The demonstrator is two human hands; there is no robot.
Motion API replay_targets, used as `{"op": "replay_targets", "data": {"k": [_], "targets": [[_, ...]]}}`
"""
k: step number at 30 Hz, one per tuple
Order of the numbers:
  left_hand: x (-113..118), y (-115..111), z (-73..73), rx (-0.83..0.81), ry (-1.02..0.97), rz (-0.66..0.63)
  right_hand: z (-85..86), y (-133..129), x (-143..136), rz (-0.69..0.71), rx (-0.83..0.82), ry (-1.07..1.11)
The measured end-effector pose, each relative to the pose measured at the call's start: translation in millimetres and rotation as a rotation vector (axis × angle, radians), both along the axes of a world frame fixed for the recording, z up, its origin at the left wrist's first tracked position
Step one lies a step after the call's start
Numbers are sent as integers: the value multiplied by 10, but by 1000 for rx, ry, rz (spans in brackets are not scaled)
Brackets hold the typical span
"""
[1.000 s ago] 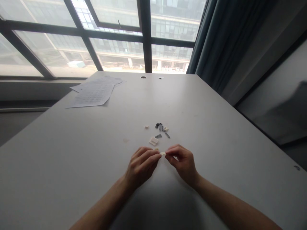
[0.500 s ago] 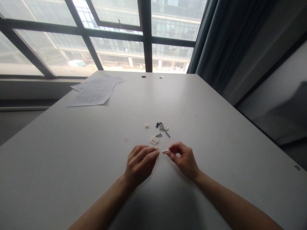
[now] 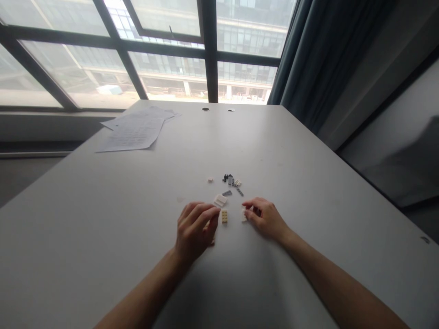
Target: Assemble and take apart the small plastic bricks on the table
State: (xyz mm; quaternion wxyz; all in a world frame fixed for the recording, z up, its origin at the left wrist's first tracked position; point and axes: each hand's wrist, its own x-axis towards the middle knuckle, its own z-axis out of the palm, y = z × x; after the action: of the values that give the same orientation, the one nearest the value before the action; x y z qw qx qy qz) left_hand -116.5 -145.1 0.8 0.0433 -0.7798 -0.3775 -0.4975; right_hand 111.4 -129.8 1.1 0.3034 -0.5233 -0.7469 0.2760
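A tan studded building brick (image 3: 224, 216) lies on the table just right of my left hand (image 3: 195, 228). That hand is arched with its fingertips near the brick but apart from it. Its thumb side is partly hidden, and a small tan patch shows beneath the fingers that I cannot make out. My right hand (image 3: 264, 219) has its thumb and fingers closed around a white brick (image 3: 243, 215), which stands on or close to the table. A white piece with a flat top (image 3: 220, 200) rests just beyond the left fingertips.
Past the hands lie a grey plate (image 3: 227, 193), a grey strip (image 3: 239, 192), a cluster of small black and grey pieces (image 3: 228, 178) and a small pale piece (image 3: 210, 180). Printed papers (image 3: 133, 132) are at the far left of the white table (image 3: 308, 183), before a window.
My hands have moved apart. The tan brick, held by the left hand before, now lies on the table. The right hand has shifted right, and its white piece is turned lengthwise.
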Motion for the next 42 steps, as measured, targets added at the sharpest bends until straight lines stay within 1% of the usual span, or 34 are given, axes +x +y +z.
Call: {"op": "replay_targets", "data": {"k": [3, 5, 8, 10, 12, 14, 16, 20, 24, 26, 32, 34, 36, 39, 42], "targets": [[-24, 33, 21, 1, -23, 43, -32, 17, 33, 26, 9, -4], [-57, 73, 39, -50, -8, 100, -44, 22, 49, 74, -1, -36], [-114, 163, 68, -262, 88, 193, -50, 29, 70, 148, -26, -82], [-129, 234, 93, -433, 177, 244, -53, 35, 81, 159, -39, -88], [-105, 307, 126, -563, 265, 284, -58, 38, 86, 152, -34, -84], [-40, 377, 162, -644, 346, 315, -63, 36, 83, 141, -17, -80], [51, 439, 191, -681, 409, 337, -66, 27, 76, 129, 0, -78], [219, 513, 204, -651, 504, 368, -68, 5, 64, 119, 24, -74], [277, 527, 182, -589, 557, 379, -73, -5, 59, 114, 48, -72], [245, 549, 182, -582, 551, 380, -78, -5, 58, 114, 55, -70], [15, 700, 182, -586, 511, 460, -89, -3, 52, 116, 54, -72], [-17, 717, 164, -590, 520, 455, -87, -4, 48, 117, 57, -75], [-1, 703, 145, -570, 519, 445, -83, -5, 44, 120, 60, -76], [78, 657, 129, -522, 523, 391, -83, -7, 44, 121, 63, -80], [155, 636, 124, -526, 559, 341, -88, -12, 49, 118, 68, -85]]}}
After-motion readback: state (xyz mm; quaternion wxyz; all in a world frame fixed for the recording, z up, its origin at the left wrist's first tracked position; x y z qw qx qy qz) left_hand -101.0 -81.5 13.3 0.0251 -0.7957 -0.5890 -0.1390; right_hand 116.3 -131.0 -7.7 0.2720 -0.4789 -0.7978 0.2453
